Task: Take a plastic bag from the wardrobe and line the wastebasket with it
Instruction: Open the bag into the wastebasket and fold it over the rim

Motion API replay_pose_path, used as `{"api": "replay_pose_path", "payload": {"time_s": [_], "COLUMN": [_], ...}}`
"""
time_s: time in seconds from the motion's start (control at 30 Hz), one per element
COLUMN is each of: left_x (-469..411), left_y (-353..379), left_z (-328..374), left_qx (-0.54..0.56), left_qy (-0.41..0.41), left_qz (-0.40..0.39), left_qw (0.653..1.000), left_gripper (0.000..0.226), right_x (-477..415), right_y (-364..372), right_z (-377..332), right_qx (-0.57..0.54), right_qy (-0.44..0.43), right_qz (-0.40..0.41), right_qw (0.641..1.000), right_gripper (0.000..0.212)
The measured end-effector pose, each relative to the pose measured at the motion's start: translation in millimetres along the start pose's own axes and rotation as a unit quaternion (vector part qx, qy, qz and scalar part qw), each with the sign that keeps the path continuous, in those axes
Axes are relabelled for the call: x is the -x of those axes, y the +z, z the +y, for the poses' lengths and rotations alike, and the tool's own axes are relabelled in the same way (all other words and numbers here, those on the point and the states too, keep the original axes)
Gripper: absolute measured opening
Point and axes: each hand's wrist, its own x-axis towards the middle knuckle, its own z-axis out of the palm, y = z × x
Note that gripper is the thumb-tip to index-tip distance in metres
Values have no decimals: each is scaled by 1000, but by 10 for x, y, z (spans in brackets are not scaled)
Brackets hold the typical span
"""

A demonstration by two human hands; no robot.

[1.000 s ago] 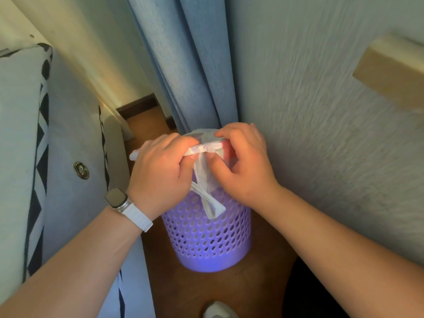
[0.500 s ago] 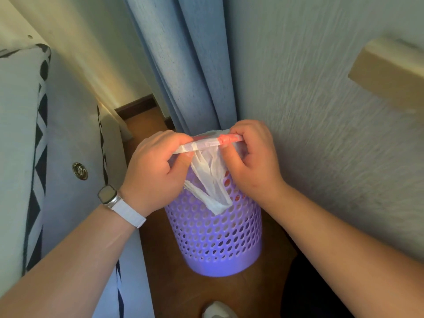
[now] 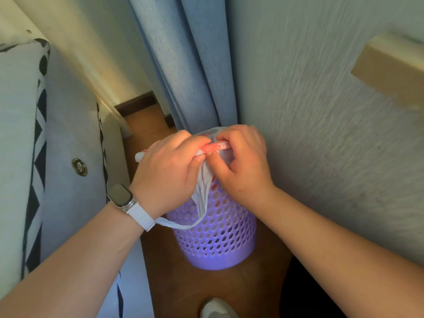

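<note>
A purple perforated wastebasket point(image 3: 218, 237) stands on the wooden floor between a bed and a wall. A thin white plastic bag point(image 3: 203, 191) with red print hangs over its near rim, one handle looping down the outside. My left hand point(image 3: 167, 175), with a watch on the wrist, grips the bag's bunched top edge just above the rim. My right hand point(image 3: 245, 161) pinches the same edge right beside it, thumbs nearly touching. The basket's opening is hidden under both hands.
A bed with white and black-patterned bedding point(image 3: 57, 168) runs along the left. Blue curtains point(image 3: 190, 65) hang behind the basket. A textured wall point(image 3: 321, 134) with a wooden ledge point(image 3: 390, 67) stands on the right. A shoe tip point(image 3: 218, 308) shows at the bottom.
Both hands have drawn close together on the bag's top edge. The bag's loose handle now hangs lower, looping toward my left wrist.
</note>
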Motion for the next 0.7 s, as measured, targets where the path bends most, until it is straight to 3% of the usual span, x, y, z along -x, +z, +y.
{"api": "replay_pose_path", "payload": {"time_s": [0.2,0.37,0.7], "left_x": [1,-7,-2], "left_y": [-3,-29,-64], "left_z": [-108,-182,-122], "left_qx": [-2,8,54], "left_qy": [-23,-4,15], "left_qz": [-6,-2,34], "left_qw": [1000,1000,998], "left_gripper": [33,32,30], "right_x": [-32,-86,-80], "right_y": [-81,-122,-140], "right_z": [99,260,228], "right_qx": [-10,-32,-16], "right_qy": [-35,-9,1], "right_qz": [-63,-53,-11], "right_qw": [997,998,1000], "right_gripper": [33,40,25]}}
